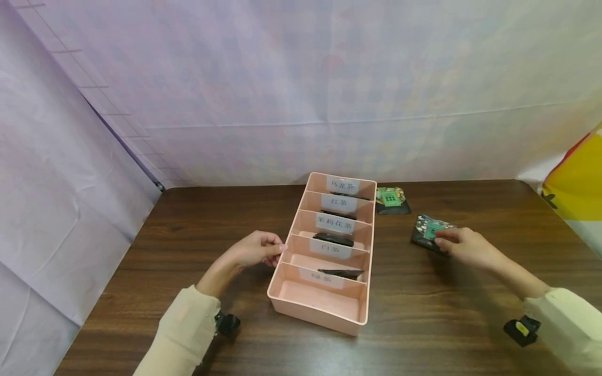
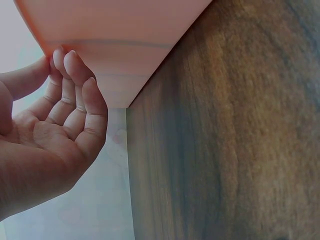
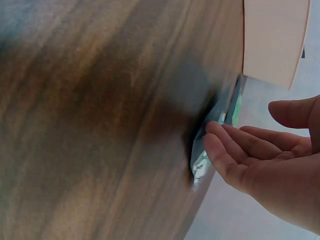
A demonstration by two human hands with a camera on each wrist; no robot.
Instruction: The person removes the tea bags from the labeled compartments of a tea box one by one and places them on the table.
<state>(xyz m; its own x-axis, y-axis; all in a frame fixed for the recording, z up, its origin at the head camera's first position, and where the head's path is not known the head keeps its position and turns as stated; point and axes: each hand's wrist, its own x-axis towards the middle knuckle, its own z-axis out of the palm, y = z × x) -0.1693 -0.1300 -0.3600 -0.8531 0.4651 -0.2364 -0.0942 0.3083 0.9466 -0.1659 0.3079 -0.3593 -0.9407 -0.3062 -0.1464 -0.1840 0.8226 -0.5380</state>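
Note:
A long pink organizer box point(image 1: 317, 313) stands on the table, split by dividers into several compartments with white labels in Chinese characters. My left hand point(image 1: 256, 249) pinches its left rim between thumb and fingers; the left wrist view shows that hand point(image 2: 60, 120) against the box's side wall point(image 2: 125, 25). To the right of the box lies a dark tea sachet point(image 1: 425, 235) with a green label. The fingers of my right hand point(image 1: 470, 248) touch this sachet. In the right wrist view, the thumb of that hand point(image 3: 265, 155) stands apart from the sachet point(image 3: 200, 155).
Another sachet point(image 1: 391, 201), with a green and yellow print, lies by the box's far right corner. Dark sachets point(image 1: 334, 239) stand in several compartments; the nearest compartment point(image 1: 320, 297) shows only its bare floor. A pale curtain point(image 1: 329, 104) hangs behind the wooden table point(image 1: 188, 219).

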